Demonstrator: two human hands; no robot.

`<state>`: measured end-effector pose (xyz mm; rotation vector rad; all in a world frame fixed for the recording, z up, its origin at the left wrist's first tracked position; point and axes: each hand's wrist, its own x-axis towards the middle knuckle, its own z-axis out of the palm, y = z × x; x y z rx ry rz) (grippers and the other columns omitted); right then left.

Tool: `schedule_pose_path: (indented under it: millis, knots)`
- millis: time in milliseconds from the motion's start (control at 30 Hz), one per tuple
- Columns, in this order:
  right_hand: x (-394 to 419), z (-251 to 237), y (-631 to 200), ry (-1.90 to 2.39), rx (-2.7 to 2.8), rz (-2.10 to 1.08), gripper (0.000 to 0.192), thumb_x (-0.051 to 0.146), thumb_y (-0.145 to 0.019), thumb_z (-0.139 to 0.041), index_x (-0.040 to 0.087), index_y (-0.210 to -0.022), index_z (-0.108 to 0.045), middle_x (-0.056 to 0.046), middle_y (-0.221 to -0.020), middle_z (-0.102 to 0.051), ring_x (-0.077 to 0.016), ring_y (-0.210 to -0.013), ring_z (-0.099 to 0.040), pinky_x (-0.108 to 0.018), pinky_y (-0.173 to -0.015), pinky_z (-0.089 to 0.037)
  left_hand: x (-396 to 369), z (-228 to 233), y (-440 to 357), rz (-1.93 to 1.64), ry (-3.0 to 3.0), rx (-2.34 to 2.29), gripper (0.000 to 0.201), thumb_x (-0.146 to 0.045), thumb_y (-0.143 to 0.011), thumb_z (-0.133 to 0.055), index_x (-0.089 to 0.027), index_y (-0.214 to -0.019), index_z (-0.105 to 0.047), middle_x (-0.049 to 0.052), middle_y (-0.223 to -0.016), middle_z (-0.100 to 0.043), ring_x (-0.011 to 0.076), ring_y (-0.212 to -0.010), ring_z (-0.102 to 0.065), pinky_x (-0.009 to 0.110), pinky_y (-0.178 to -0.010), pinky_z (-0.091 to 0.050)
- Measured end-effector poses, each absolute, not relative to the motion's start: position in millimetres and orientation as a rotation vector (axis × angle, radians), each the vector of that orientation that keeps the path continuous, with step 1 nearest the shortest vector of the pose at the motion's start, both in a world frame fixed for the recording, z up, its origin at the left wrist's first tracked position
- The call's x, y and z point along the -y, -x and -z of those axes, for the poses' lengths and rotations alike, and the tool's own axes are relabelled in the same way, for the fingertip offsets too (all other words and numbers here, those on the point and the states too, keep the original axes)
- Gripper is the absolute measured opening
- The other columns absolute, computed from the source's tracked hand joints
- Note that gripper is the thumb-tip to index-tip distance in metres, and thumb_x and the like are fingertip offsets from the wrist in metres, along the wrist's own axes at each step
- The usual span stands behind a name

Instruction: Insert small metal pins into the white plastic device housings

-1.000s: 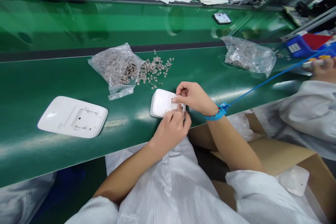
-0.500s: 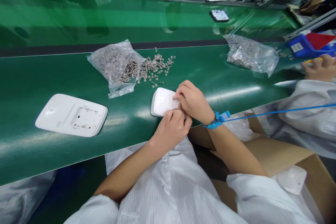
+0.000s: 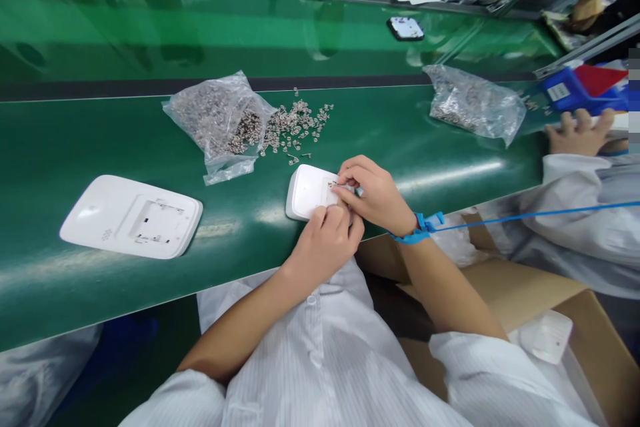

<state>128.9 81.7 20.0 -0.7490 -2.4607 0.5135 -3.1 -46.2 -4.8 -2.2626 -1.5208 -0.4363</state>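
A white plastic housing (image 3: 306,192) with rounded corners lies on the green work surface before me, its recessed compartment partly covered by my fingers. My left hand (image 3: 327,240) grips the near edge of this housing with curled fingers. Over the compartment is my right hand (image 3: 376,192), thumb and fingers drawn together; whatever is between them is too small to make out. A blue strap (image 3: 417,228) circles the right wrist. Beyond the hands, small metal contact pieces (image 3: 297,125) spill from an open clear plastic bag (image 3: 215,113).
A second white housing (image 3: 113,213) lies at left, compartment facing up. Another bag of metal pieces (image 3: 473,103) sits at right, near a co-worker's hand (image 3: 583,133) and a blue bin (image 3: 570,88). Across the conveyor belt (image 3: 240,37) rides a black-edged unit (image 3: 406,28). Below stands a cardboard box (image 3: 525,293).
My right hand has shifted slightly right, showing more of the compartment. The unit on the belt has moved a little left. At right, the co-worker's hand has moved left.
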Motion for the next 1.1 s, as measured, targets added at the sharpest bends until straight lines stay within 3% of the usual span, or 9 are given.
schedule_pose_path:
  millis: [300,600,867,1100]
  knots:
    - [-83,-22,-124,0.722,2.446,-0.56,0.013,0.015,-0.09,-0.062,0.022,-0.085,-0.052,-0.007,-0.097,-0.059,-0.0203,-0.087,-0.058,-0.035,-0.073,-0.051,46,7,3,0.472,2.276,1.51,0.023,-0.025,-0.099,-0.055,-0.013,-0.116,-0.065,0.017,-0.114,-0.067,0.0236,-0.09,-0.055,0.039,-0.081,-0.04]
    - [-80,-23,-123,0.697,2.44,-0.47,0.012,0.011,-0.088,-0.057,0.022,-0.092,-0.057,-0.007,-0.095,-0.062,-0.0192,-0.081,-0.059,-0.033,-0.07,-0.052,46,8,3,0.486,2.303,1.526,0.024,-0.027,-0.1,-0.054,-0.014,-0.117,-0.065,0.015,-0.112,-0.066,0.0243,-0.092,-0.055,0.04,-0.083,-0.039]
    - [-75,-27,-122,0.798,2.425,-0.454,0.01,0.014,-0.093,-0.054,0.022,-0.088,-0.059,-0.008,-0.096,-0.065,-0.0189,-0.078,-0.06,-0.036,-0.07,-0.054,46,5,4,0.492,2.317,1.54,0.027,-0.026,-0.099,-0.055,-0.013,-0.121,-0.065,0.017,-0.115,-0.067,0.0248,-0.092,-0.054,0.041,-0.083,-0.038]
    - [-69,-26,-119,0.794,2.424,-0.412,0.009,0.014,-0.09,-0.058,0.022,-0.085,-0.059,-0.012,-0.103,-0.063,-0.0251,-0.097,-0.062,-0.042,-0.084,-0.054,46,7,3,0.559,2.325,1.53,0.012,-0.021,-0.098,-0.055,-0.017,-0.103,-0.066,0.008,-0.088,-0.061,0.0227,-0.083,-0.051,0.039,-0.079,-0.036]
